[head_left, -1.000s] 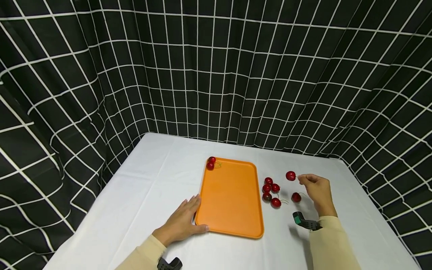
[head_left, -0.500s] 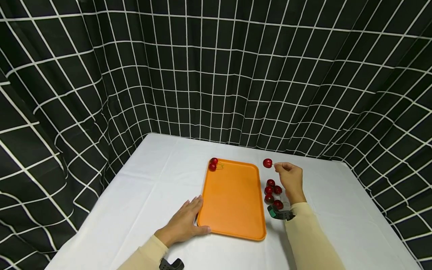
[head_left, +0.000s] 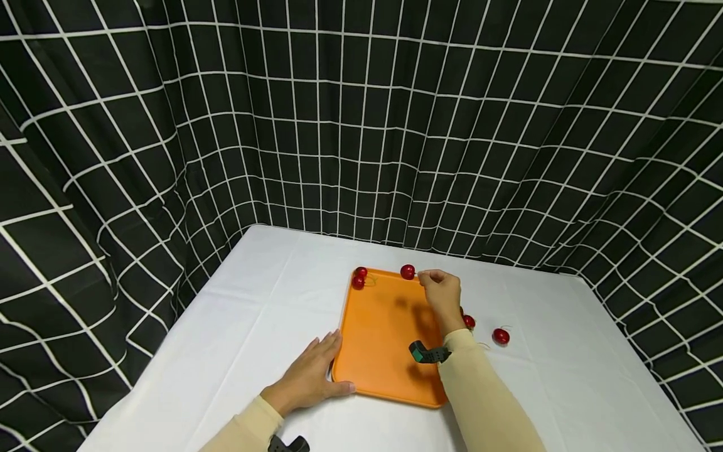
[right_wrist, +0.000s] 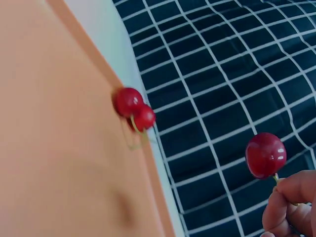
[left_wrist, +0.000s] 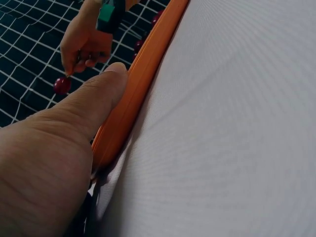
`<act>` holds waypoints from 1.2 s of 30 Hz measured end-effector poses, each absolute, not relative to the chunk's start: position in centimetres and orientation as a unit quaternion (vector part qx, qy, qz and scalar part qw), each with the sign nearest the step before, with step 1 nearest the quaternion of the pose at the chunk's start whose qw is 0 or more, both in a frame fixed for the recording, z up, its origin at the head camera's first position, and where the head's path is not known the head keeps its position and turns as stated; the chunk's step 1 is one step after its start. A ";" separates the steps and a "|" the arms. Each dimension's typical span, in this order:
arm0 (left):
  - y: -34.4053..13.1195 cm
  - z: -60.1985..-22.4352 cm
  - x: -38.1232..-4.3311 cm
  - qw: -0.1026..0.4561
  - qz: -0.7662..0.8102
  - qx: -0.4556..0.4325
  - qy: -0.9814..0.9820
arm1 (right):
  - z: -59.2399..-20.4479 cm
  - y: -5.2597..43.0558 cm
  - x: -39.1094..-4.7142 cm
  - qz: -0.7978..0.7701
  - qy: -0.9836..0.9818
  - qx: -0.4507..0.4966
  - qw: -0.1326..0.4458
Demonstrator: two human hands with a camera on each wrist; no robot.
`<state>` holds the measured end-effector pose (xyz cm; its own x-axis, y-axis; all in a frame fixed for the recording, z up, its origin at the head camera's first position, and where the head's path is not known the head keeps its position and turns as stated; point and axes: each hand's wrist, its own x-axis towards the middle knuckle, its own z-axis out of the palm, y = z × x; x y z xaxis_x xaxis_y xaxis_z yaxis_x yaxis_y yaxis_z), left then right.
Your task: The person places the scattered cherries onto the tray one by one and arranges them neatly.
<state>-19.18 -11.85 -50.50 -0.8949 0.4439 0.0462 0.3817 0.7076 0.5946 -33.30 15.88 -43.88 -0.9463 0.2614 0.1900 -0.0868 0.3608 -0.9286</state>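
My right hand [head_left: 442, 298] pinches a red cherry [right_wrist: 265, 155] by its stem between thumb and fingertips. The cherry hangs above the far right part of the orange tray [head_left: 386, 345], apart from it. Two cherries [head_left: 358, 282] with stems lie in the tray's far left corner. At the tray's near left corner, my left hand [head_left: 309, 373] rests with straight fingers along the left edge and the thumb on the front rim. The left wrist view shows that thumb [left_wrist: 94, 98] against the orange rim.
To the right of the tray, a cherry [head_left: 469, 321] shows beside my right wrist; others there are mostly hidden by the arm. A separate cherry [head_left: 501, 336] lies farther right on the white tablecloth [head_left: 271, 301]. A dark gridded curtain [head_left: 339, 125] stands behind the table.
My right hand has carried the pinched cherry leftward, from the right side of the table to above the tray. The left hand and the tray stay where they were.
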 end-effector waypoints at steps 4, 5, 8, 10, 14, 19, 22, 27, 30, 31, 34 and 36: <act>-11.9 -50.5 -19.1 0.049 0.304 0.224 0.925 | -44.6 14.5 -33.6 0.551 -0.818 -0.035 0.160; -11.9 -50.5 -19.1 0.048 0.303 0.225 0.925 | -44.8 14.1 -33.6 0.549 -0.820 -0.033 0.158; -11.8 -50.4 -19.1 0.047 0.304 0.226 0.924 | -45.6 13.2 -33.6 0.546 -0.824 -0.037 0.147; -11.8 -50.5 -19.1 0.048 0.303 0.225 0.925 | -46.1 12.5 -33.6 0.550 -0.822 -0.046 0.140; -11.7 -50.6 -19.1 0.052 0.298 0.221 0.927 | -46.8 11.3 -33.7 0.555 -0.817 -0.067 0.140; -11.8 -50.6 -19.2 0.048 0.293 0.221 0.929 | -47.1 9.6 -33.8 0.548 -0.819 -0.085 0.145; -11.8 -50.6 -19.2 0.046 0.290 0.223 0.929 | -47.5 8.7 -33.8 0.543 -0.823 -0.090 0.137; -11.8 -50.8 -19.2 0.043 0.292 0.226 0.928 | -48.2 7.3 -33.8 0.516 -0.842 -0.101 0.121; -11.8 -50.9 -19.1 0.042 0.295 0.227 0.927 | -48.6 6.8 -33.8 0.483 -0.861 -0.109 0.120; -11.8 -50.9 -19.1 0.041 0.295 0.227 0.927 | -48.7 6.7 -33.8 0.475 -0.864 -0.110 0.122; -11.8 -50.9 -19.1 0.032 0.294 0.232 0.927 | -48.8 6.2 -33.8 0.461 -0.872 -0.106 0.126; -11.9 -50.8 -19.1 0.027 0.294 0.235 0.926 | -48.9 5.9 -33.8 0.460 -0.873 -0.101 0.127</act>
<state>-19.13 -11.89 -50.84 -0.8877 0.4521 0.0875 0.4199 0.7166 0.5569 -33.81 5.93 -48.86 -0.9474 0.2934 0.1282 0.0604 0.5570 -0.8283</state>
